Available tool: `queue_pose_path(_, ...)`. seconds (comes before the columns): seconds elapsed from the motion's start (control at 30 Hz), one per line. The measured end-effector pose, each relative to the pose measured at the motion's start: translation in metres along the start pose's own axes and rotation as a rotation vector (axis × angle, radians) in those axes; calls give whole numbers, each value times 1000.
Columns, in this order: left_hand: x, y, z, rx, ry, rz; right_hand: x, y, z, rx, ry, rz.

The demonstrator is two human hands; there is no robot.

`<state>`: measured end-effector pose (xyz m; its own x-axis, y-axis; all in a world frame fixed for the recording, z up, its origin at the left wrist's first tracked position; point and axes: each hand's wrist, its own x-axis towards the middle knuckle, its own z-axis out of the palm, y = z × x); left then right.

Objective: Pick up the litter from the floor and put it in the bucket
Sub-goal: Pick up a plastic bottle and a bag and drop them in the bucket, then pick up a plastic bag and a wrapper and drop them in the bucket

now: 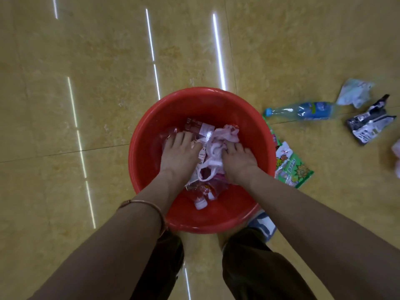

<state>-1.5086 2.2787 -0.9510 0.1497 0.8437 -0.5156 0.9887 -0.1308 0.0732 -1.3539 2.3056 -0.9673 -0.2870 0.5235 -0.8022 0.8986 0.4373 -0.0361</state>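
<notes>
Pressing down inside the red bucket [149,135] with the left hand [180,152], fingers straight and spread flat over the red snack wrappers [198,126], gripping nothing. Hold that palm low and broad to pack the crinkly film down and stop it springing back.

Further right, digging into the white plastic bag [218,146] with the bent fingertips of the right hand [238,161]; impossible to tell whether pinching the bag or only pushing it. Tuck the bag's loose handles below the rim, squeezing the air out slowly to avoid popping anything over the edge. Lift both hands straight up afterwards, checking for clinging film.

Yet to collect from the floor, right of the bucket: green snack packet [292,167] just beside its wall, plastic bottle [303,110], pale pouch [355,93], black-and-white pouch [368,124].
</notes>
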Motion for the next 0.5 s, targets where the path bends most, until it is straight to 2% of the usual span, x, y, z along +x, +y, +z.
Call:
queue_pose_path(0.13,-31,0,-43,-77,-3,-14,-43,4,-36,115,57,-35)
queue_pose_path(0.33,-73,6,-146,-225,87,-70,-120,14,-121,328,257,-17)
queue_pose_path(0.5,-110,17,-255,-366,165,0,-194,27,-198,490,440,-30)
